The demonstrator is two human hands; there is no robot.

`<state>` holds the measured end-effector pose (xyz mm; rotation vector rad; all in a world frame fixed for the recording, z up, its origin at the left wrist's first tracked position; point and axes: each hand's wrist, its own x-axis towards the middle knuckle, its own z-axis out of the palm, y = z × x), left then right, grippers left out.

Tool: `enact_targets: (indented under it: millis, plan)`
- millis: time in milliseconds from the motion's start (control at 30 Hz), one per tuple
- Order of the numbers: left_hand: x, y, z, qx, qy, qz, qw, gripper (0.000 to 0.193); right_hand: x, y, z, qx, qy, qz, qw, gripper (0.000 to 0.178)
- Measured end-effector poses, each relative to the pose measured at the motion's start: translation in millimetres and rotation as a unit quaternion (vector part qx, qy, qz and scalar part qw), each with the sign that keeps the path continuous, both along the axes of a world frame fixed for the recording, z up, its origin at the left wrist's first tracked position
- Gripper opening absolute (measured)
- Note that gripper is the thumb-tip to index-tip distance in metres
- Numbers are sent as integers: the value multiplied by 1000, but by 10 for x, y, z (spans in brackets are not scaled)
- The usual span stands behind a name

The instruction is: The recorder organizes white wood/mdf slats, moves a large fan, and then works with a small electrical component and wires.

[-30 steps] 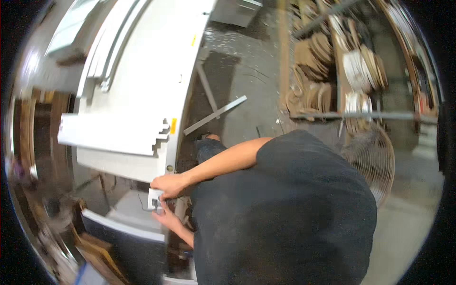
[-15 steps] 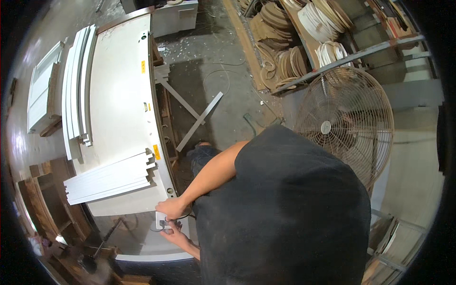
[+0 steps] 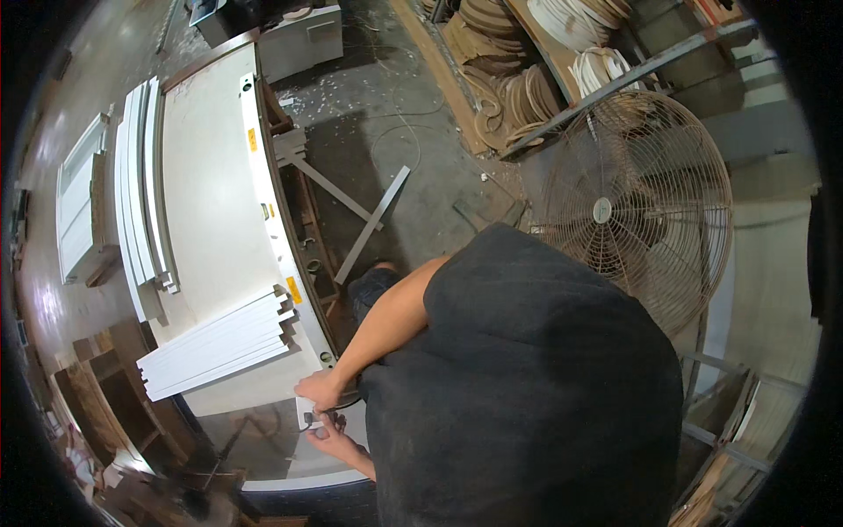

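Note:
At the near end of the white tabletop (image 3: pixel 211 176), my two hands are close together over a small white power socket (image 3: pixel 303 407). A black plug (image 3: pixel 307 419) shows against it, and a dark cable (image 3: pixel 351 404) runs off toward my body. My right hand (image 3: pixel 321 387) comes from above, its fingers curled down onto the socket's upper end. From below, my left hand (image 3: pixel 334 442) reaches up, thumb and forefinger pinched beside the plug; what lies between these fingertips is too small to make out.
A white spirit level (image 3: pixel 286 255) lies along the tabletop's right edge. White slats (image 3: pixel 219 347) lie near my hands, with more long strips (image 3: pixel 136 193) beyond. Crossed grey bars (image 3: pixel 376 220) stand beside the table. A large caged fan (image 3: pixel 602 209) and a shelf of coils (image 3: pixel 527 101) are on the right.
The view has shifted slightly, so the table and the slats sit a little differently. Both hands stay at the socket; the left fingertips have come closer to the right hand.

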<state>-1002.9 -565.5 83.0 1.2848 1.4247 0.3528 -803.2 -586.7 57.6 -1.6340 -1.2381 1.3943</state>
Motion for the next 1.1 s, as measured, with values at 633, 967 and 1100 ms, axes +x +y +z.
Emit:
enact_targets:
  millis: [633, 967, 1100]
  plan:
    - [173, 93, 224, 7, 3, -13, 1000, 40, 94, 62, 67, -25, 3, 7, 1000, 59]
    - [125, 100, 120, -1, 2, -13, 1000, 37, 159, 34, 125, -41, 1, 26, 999, 58]
    - [167, 92, 143, 6, 13, -17, 1000, 39, 185, 22, 118, -44, 7, 23, 999, 59]
